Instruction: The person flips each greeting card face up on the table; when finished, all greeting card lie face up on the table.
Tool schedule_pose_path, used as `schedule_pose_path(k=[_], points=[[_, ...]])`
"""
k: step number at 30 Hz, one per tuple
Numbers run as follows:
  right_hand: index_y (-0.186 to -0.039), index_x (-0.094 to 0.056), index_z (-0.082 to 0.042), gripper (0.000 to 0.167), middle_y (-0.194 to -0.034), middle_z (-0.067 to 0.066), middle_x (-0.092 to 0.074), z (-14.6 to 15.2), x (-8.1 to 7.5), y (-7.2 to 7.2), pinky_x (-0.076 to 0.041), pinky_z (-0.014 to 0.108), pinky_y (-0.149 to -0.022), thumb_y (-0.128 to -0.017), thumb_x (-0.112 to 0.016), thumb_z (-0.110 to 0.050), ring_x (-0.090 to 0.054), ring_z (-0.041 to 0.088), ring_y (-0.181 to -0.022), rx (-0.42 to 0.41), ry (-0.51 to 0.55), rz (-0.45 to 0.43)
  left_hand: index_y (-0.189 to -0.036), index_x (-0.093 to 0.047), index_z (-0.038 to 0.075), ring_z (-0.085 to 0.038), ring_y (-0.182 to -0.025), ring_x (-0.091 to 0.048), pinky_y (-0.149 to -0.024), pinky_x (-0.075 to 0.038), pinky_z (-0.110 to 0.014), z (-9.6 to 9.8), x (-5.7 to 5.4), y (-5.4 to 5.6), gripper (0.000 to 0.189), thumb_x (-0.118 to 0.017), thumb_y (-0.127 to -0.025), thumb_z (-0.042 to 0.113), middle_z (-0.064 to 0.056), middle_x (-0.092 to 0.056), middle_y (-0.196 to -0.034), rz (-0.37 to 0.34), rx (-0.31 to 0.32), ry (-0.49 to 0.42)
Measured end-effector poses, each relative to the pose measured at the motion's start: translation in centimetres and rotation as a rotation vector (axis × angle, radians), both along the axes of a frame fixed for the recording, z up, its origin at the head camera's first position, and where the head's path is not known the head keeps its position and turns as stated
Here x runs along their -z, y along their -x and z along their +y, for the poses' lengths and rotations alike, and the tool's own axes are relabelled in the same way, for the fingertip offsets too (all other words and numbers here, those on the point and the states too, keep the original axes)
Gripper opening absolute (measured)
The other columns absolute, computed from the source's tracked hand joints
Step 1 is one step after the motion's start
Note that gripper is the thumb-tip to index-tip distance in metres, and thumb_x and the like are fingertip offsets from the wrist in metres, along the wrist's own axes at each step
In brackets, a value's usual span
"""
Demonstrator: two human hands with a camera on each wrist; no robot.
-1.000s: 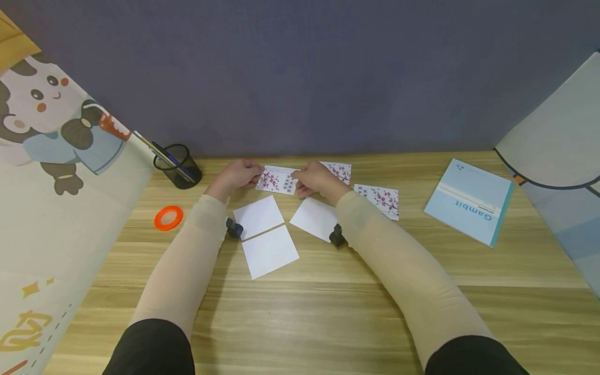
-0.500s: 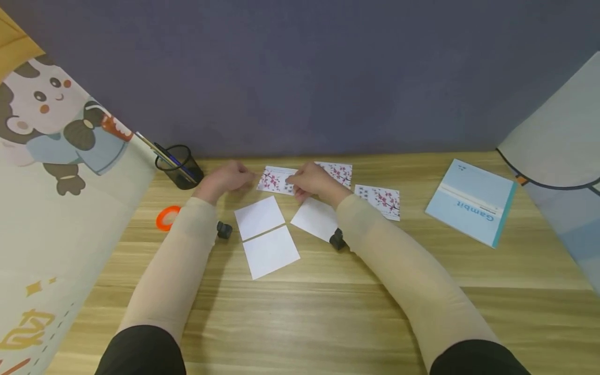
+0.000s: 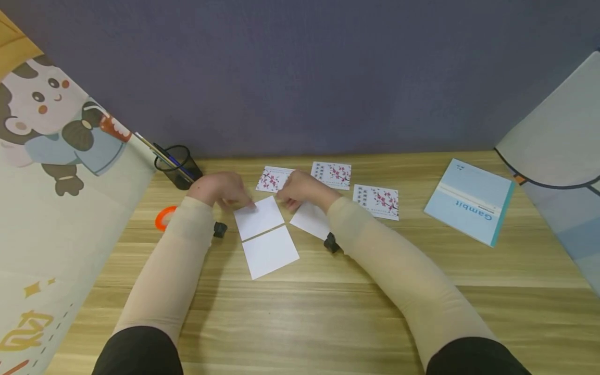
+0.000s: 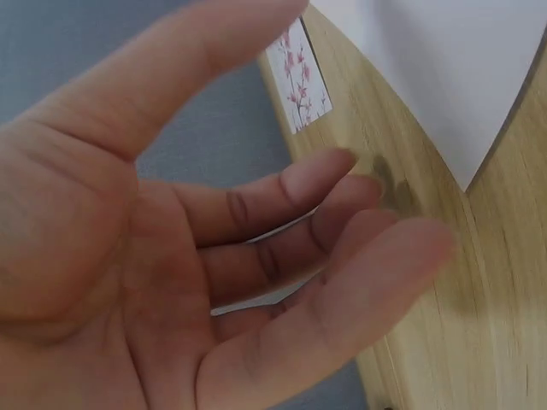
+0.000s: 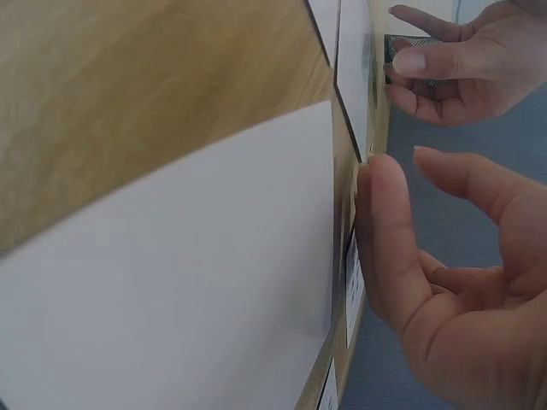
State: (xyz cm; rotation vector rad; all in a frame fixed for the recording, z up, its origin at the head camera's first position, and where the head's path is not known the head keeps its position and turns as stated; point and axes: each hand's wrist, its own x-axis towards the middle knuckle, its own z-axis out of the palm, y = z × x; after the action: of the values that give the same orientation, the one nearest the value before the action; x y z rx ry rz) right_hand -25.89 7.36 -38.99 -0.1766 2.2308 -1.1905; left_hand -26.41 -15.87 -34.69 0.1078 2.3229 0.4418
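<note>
My left hand (image 3: 222, 190) hovers by the upper left edge of a blank white card (image 3: 259, 219); in the left wrist view its fingers are loosely bent, with nothing between them and the thumb. Just below lies a second blank card (image 3: 271, 252). My right hand (image 3: 304, 188) is over a third blank card (image 3: 310, 221) and partly hides it. The right wrist view has its thumb apart from the fingers and nothing held. Behind the hands lie two blossom-printed cards, one at the left (image 3: 270, 178) and one at the right (image 3: 332, 175); another printed card (image 3: 376, 201) is farther right.
A black mesh pen cup (image 3: 180, 169) with pens stands at the back left. In front of it, an orange ring (image 3: 164, 219) is partly covered by my left sleeve. A light blue Gambit pad (image 3: 469, 203) lies at the right. A grey partition (image 3: 309, 78) closes off the back.
My left hand let go of the left printed card, drew away left, then came down toward the blank card. My right hand left the printed card and moved slightly left and nearer; the cards stayed put.
</note>
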Motion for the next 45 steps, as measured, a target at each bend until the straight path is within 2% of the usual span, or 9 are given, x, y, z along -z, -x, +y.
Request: schedule_pose_path(k=[5, 12, 16, 19, 23, 26, 30, 38, 45], points=[[-0.101, -0.076, -0.001, 0.022, -0.084, 0.007, -0.074, -0.4, 0.1, -0.1, -0.067, 0.030, -0.077, -0.096, -0.078, -0.022, -0.076, 0.015, -0.068, -0.048, -0.046, 0.012, -0.088, -0.054, 0.016, -0.016, -0.086, -0.053, -0.091, -0.066, -0.040, 0.0, -0.1, -0.4, 0.044, -0.088, -0.086, 0.043, 0.002, -0.047, -0.089, -0.021, -0.016, 0.000], [-0.085, -0.073, -0.002, 0.023, -0.078, 0.006, -0.071, -1.0, 0.0, -0.3, -0.067, 0.028, -0.074, -0.095, -0.079, -0.021, -0.076, 0.015, -0.070, -0.092, -0.085, 0.032, -0.086, -0.055, 0.015, -0.011, -0.068, -0.040, -0.089, -0.065, -0.041, 0.1, 0.4, -0.9, 0.044, -0.088, -0.086, 0.042, 0.006, -0.038, -0.070, -0.014, 0.031, 0.006], [-0.079, -0.070, -0.003, 0.025, -0.075, 0.005, -0.072, -1.4, 0.1, -0.3, -0.066, 0.026, -0.072, -0.094, -0.080, -0.021, -0.076, 0.015, -0.068, -0.102, -0.119, 0.047, -0.110, -0.062, 0.007, -0.020, -0.088, -0.064, -0.085, -0.066, -0.039, 0.1, 0.9, -1.3, 0.052, -0.089, -0.085, 0.044, -0.005, -0.062, -0.102, 0.036, 0.027, 0.035], [-0.080, -0.069, -0.005, 0.024, -0.075, 0.005, -0.072, -1.6, 0.2, -0.3, -0.066, 0.026, -0.070, -0.093, -0.080, -0.021, -0.076, 0.014, -0.065, -0.087, -0.134, 0.050, -0.120, -0.064, 0.002, -0.029, -0.103, -0.072, -0.083, -0.067, -0.037, 0.3, 1.2, -1.5, 0.062, -0.089, -0.085, 0.047, -0.013, -0.066, -0.125, 0.060, 0.024, 0.059], [-0.082, -0.070, -0.004, 0.023, -0.074, 0.005, -0.072, -2.0, 0.3, -0.4, -0.065, 0.025, -0.068, -0.094, -0.080, -0.021, -0.074, 0.013, -0.062, -0.089, -0.145, 0.055, -0.101, -0.068, 0.007, -0.027, -0.088, -0.076, -0.080, -0.065, -0.035, 0.6, 1.3, -1.6, 0.052, -0.088, -0.083, 0.051, -0.011, -0.070, -0.111, 0.082, 0.043, 0.102], [-0.084, -0.072, -0.002, 0.023, -0.072, 0.005, -0.072, -2.2, 0.3, -0.6, -0.066, 0.026, -0.068, -0.094, -0.080, -0.021, -0.073, 0.013, -0.061, -0.102, -0.144, 0.060, -0.083, -0.061, 0.013, -0.024, -0.076, -0.077, -0.077, -0.062, -0.033, 0.8, 1.2, -1.6, 0.047, -0.088, -0.083, 0.051, -0.007, -0.069, -0.096, 0.094, 0.061, 0.130], [-0.086, -0.072, -0.001, 0.022, -0.072, 0.006, -0.071, -2.5, 0.2, -0.8, -0.066, 0.026, -0.069, -0.094, -0.081, -0.019, -0.073, 0.014, -0.061, -0.106, -0.142, 0.059, -0.072, -0.051, 0.018, -0.022, -0.072, -0.077, -0.074, -0.062, -0.031, 0.9, 1.3, -1.5, 0.050, -0.088, -0.085, 0.049, -0.004, -0.063, -0.085, 0.094, 0.076, 0.128], [-0.081, -0.070, -0.004, 0.024, -0.069, 0.005, -0.072, -2.9, -0.2, -0.9, -0.065, 0.024, -0.069, -0.095, -0.078, -0.021, -0.074, 0.014, -0.061, -0.144, -0.188, 0.057, -0.069, -0.046, 0.021, -0.014, -0.066, -0.064, -0.063, -0.057, -0.026, 0.8, 2.0, -1.1, 0.052, -0.088, -0.085, 0.046, 0.006, -0.048, -0.071, 0.103, 0.120, 0.100], [-0.081, -0.067, -0.005, 0.028, -0.072, 0.006, -0.070, -2.6, -0.8, -1.1, -0.066, 0.025, -0.073, -0.097, -0.079, -0.024, -0.080, 0.019, -0.072, -0.116, -0.184, 0.047, -0.081, -0.059, 0.015, -0.018, -0.073, -0.065, -0.068, -0.061, -0.032, 0.7, 1.6, -1.6, 0.044, -0.087, -0.085, 0.048, 0.001, -0.053, -0.082, 0.105, 0.082, 0.118]])
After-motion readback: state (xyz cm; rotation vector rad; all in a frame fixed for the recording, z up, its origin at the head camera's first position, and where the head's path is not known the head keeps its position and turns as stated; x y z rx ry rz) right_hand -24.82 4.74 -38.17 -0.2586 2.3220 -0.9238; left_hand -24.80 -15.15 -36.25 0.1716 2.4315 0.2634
